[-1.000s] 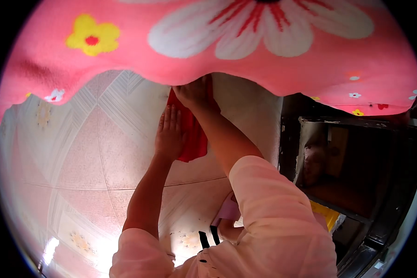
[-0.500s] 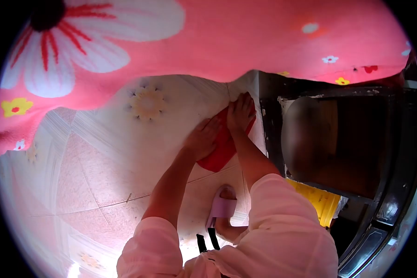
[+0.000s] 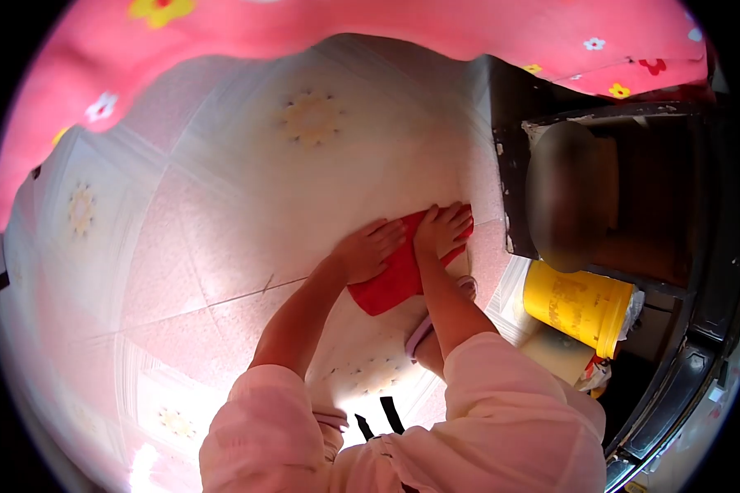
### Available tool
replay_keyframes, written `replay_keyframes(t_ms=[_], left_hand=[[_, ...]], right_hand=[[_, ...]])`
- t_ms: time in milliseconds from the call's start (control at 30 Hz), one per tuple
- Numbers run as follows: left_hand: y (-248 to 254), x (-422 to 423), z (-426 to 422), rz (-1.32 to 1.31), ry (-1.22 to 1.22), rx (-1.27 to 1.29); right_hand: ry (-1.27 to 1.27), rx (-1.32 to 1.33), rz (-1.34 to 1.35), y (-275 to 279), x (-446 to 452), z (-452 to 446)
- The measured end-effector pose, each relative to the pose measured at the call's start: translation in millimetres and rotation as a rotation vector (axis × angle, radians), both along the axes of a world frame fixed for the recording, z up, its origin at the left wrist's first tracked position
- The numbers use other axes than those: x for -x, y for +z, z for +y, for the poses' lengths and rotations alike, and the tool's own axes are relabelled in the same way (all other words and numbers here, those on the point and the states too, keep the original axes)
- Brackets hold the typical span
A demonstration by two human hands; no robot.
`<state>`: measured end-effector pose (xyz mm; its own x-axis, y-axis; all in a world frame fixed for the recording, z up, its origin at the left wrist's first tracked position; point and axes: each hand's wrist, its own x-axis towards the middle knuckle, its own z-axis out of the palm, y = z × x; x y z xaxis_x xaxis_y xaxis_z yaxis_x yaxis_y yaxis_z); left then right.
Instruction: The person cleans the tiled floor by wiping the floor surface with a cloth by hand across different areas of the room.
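A red cloth [image 3: 397, 281] lies spread on the tiled floor [image 3: 247, 189] in the middle of the head view. My left hand [image 3: 372, 250] rests palm down on its left edge, fingers stretched out. On the cloth's upper right part, my right hand [image 3: 441, 232] lies flat with its fingers apart. Both arms reach forward from white sleeves. A slippered foot [image 3: 422, 338] shows beside my right forearm, close to the cloth and partly covered by the arm.
A pink flowered cloth [image 3: 436, 29] hangs across the top of the view. Dark worn furniture [image 3: 508, 185] with an opening stands to the right, near the red cloth. Below it is a yellow bucket [image 3: 569, 306] with a plastic liner.
Both hands and the red cloth have moved back over the floor towards my body. The view has shifted too, showing less of the pink cloth and more of the yellow bucket.
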<state>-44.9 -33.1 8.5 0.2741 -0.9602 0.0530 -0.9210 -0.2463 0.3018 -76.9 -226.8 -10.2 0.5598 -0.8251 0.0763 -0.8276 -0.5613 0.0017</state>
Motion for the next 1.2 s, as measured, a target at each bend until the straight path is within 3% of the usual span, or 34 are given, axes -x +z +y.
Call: replay_keyframes(t_ms=[167, 233, 400, 467, 533, 567, 633, 733, 767, 800, 867, 933, 967, 1033, 1100, 1133, 1200], left_hand=[[-3.4, 68.1, 84.1, 0.141, 0.063, 0.080], [7.5, 100.3, 120.8, 0.078, 0.050, -0.037], [13.5, 184.0, 191.1, 0.138, 0.126, 0.013], [11.5, 186.3, 201.1, 0.114, 0.154, 0.123], [11.2, 181.0, 205.0, 0.133, 0.097, 0.078], [12.7, 181.4, 208.6, 0.185, 0.183, 0.114], [23.6, 180.0, 218.7, 0.253, 0.349, 0.161], [22.8, 197.6, 219.5, 0.125, 0.502, 0.021], [19.9, 201.6, 217.4, 0.209, 0.560, -0.035], [20.7, 198.8, 217.6, 0.205, 0.555, -0.027], [26.8, 195.7, 217.2, 0.691, 0.682, -0.151], [38.4, 200.9, 216.8, 0.703, 0.589, -0.126], [42.3, 201.8, 217.1, 0.705, 0.515, -0.110], [48.3, 219.2, 214.3, 0.826, 0.379, 0.142], [58.9, 223.5, 210.1, 0.902, -0.025, 0.088], [68.2, 228.4, 208.7, 0.917, -0.017, 0.085], [80.8, 225.7, 213.0, 1.518, 0.067, 0.030]], right_hand=[[0.113, -0.009, 0.035, 1.7, 64.2, 81.0], [0.169, -0.014, 0.026, 6.2, 92.4, 117.0], [0.337, -0.175, 0.223, 29.8, 158.8, 176.6], [0.417, -0.104, 0.223, 39.1, 163.9, 165.2], [0.672, -0.295, 0.168, 67.1, 167.8, 138.1], [0.667, -0.252, 0.169, 77.5, 168.3, 125.5], [0.793, -0.229, 0.459, 82.9, 158.8, 112.4], [0.877, -0.184, 0.605, 69.0, 162.1, 107.7], [0.876, -0.180, 0.598, 70.3, 158.8, 105.4], [0.952, -0.311, 0.679, 81.2, 150.8, 103.2], [1.012, -0.437, 0.768, 100.7, 134.2, 92.7], [0.647, -1.281, 0.660, 117.6, 122.1, 80.8], [0.646, -1.279, 0.657, 126.4, 117.9, 79.7], [0.924, -0.599, 1.403, 149.3, 108.9, 88.1], [0.754, -1.133, 1.070, 115.0, 116.0, 41.1], [0.754, -1.144, 1.083, 117.4, 123.0, 26.7], [0.905, -0.839, 1.491, 114.5, 120.0, 15.0]])
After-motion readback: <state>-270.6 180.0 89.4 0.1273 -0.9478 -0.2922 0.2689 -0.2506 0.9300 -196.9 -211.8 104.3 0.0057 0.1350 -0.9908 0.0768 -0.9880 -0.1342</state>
